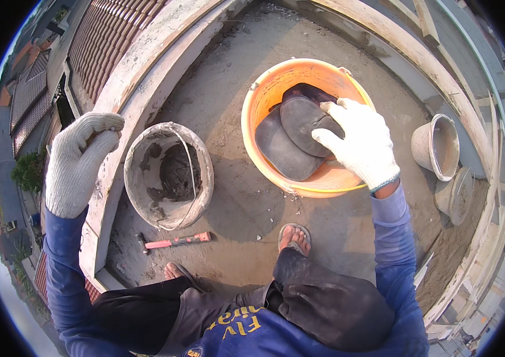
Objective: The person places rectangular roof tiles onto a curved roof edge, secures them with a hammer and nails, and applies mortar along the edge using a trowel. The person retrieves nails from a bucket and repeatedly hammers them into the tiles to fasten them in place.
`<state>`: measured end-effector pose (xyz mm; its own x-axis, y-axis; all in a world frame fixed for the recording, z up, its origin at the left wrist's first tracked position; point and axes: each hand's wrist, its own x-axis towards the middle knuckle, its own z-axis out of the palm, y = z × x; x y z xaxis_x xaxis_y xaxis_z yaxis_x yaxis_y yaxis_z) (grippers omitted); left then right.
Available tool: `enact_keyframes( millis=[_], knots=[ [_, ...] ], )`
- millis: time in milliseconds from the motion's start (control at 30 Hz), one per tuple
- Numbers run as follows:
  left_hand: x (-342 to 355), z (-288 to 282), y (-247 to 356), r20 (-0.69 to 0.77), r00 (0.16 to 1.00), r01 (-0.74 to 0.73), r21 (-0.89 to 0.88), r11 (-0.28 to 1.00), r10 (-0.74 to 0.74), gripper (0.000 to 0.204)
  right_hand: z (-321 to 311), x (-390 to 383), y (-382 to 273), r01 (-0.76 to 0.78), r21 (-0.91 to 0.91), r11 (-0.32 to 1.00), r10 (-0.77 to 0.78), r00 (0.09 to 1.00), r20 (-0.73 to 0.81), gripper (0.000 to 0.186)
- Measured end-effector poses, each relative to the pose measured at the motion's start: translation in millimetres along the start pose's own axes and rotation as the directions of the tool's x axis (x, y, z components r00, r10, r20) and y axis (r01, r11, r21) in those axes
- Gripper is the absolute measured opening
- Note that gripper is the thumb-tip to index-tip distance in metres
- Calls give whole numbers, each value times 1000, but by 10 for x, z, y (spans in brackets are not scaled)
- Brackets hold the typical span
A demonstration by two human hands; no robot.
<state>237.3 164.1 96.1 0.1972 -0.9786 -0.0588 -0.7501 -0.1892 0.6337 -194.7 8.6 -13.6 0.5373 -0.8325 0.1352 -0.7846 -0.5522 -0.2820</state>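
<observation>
Now | right hand [359, 144] over bucket rim [261, 92] | floor [227, 134] open just left

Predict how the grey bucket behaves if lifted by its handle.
The grey bucket may be heavy for its size, given the grey residue inside. Its thin handle likely pivots, since it arcs across the mouth. The crusted rim might feel gritty, not slick.

1 o'clock: orange bucket [276, 89], black flat pieces [282, 149] inside. 2 o'clock: white-gloved right hand [365, 143], thumb and fingers spread over uppermost piece, grip unclear. 9 o'clock: white-gloved left hand [78, 169] raised, fingers loosely curled; inward of it, mortar-smeared grey bucket [148, 193]. 8 o'clock: red-handled hammer [178, 241] on floor [335, 238]. 3 o'clock: small pale bucket [424, 146]. Between 10 and 11: tiled roof [106, 47].
</observation>
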Motion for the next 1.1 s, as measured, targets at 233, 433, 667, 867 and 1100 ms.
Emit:
enact_keyframes(
  millis=[233, 433, 667, 867, 1100],
  knots=[
    [-1483, -733, -1113, -211, 938, 244, -166, 956, -276, 19, -895, -124, -1136, -64, 505, 861, -95, 954, 284, 34],
    [-3376, -591, -2207, -494, 500, 377, -615, 692, -711, 25, -46, -239, -3246, 270, 651, 710, -704, 250, 664, 37],
    [-5258, -174, -3562, -567, -101, 347, -790, 505, -818, 24, 2128, -834, -4109, 770, 354, 531, -670, 125, 732, 59],
    [-5312, -570, -4610, -540, -99, 247, -827, 505, -836, 20, 3035, -1263, -4521, 774, 137, 618, -626, 379, 682, 54],
    [-5094, -779, -5211, -447, 0, 330, -844, 422, -895, 20, 3127, -1429, -4572, 487, 74, 870, -410, 633, 657, 45]
  ],
)
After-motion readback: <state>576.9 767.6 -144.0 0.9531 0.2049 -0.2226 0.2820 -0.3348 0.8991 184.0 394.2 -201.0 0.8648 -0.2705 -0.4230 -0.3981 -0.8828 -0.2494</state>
